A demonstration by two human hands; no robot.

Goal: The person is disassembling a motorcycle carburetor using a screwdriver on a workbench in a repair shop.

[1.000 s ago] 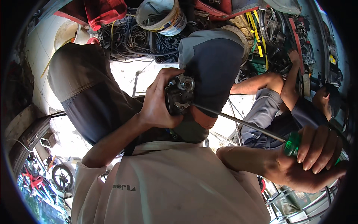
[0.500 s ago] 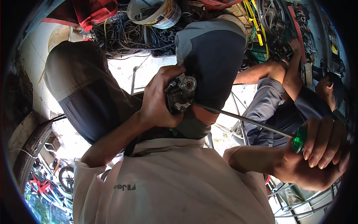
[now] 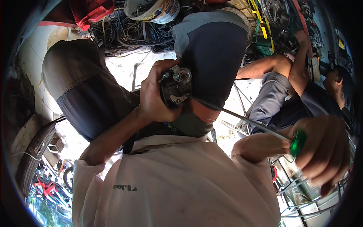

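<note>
My left hand (image 3: 151,100) grips a dark metal mechanical part (image 3: 174,86) with a silver round fitting and a small spring, held between my thighs just above my lap. My right hand (image 3: 321,147) is closed around the green handle of a long screwdriver (image 3: 247,121) at the right. Its steel shaft runs up-left to the lower right of the metal part, where the exact contact at the tip is too small to tell.
A co-worker (image 3: 310,98) sits at my right, reaching into parts. Ahead lie a bucket of tools (image 3: 168,13), tangled cables (image 3: 126,36), a red container (image 3: 92,11) and yellow tools (image 3: 261,20). Bicycle parts (image 3: 47,187) show at lower left.
My right hand has twisted on the screwdriver, its fingers now turned downward. My left hand and the part sit slightly higher and further left, as do the surroundings.
</note>
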